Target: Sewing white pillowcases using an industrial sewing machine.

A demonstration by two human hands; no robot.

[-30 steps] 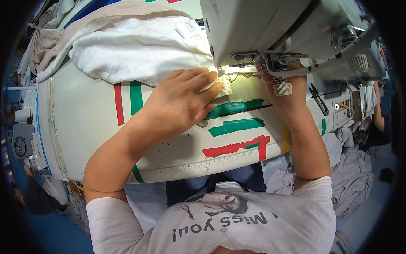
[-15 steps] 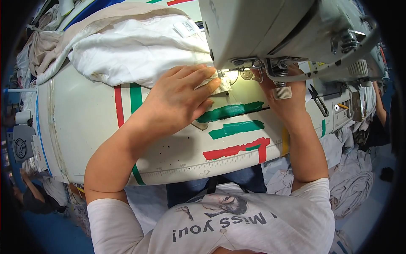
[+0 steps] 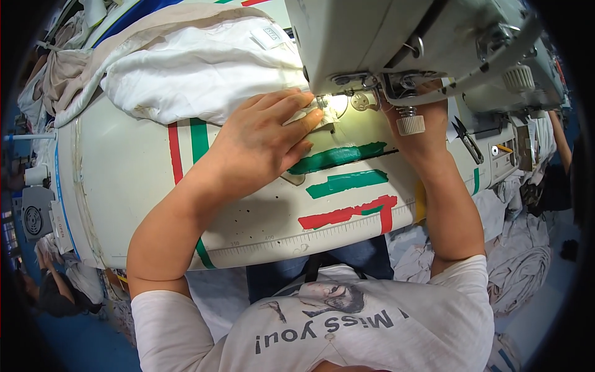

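Observation:
My left hand (image 3: 263,133) lies on the edge of a white garment (image 3: 192,71), its fingers stretched out and slightly apart. The fingertips are beside the lit needle area of a sewing machine (image 3: 372,43). A beige part of the garment (image 3: 124,37) is bunched along its far side, and a small white label (image 3: 266,37) shows on the cloth. My right hand (image 3: 427,118) reaches behind the machine's thread-tension knob (image 3: 411,125). The machine head hides its fingers, so I cannot tell what they touch.
The pale sewing table (image 3: 124,186) carries red and green tape strips (image 3: 347,184) and a printed ruler edge. Black thread snips (image 3: 468,141) lie on the right. Heaped cloth (image 3: 517,260) sits low on the right. Other people work at both sides, one at the left (image 3: 59,288).
The view has shifted slightly. Less of the garment's edge shows past my left fingertips, beside the needle. Both hands stay in nearly the same places.

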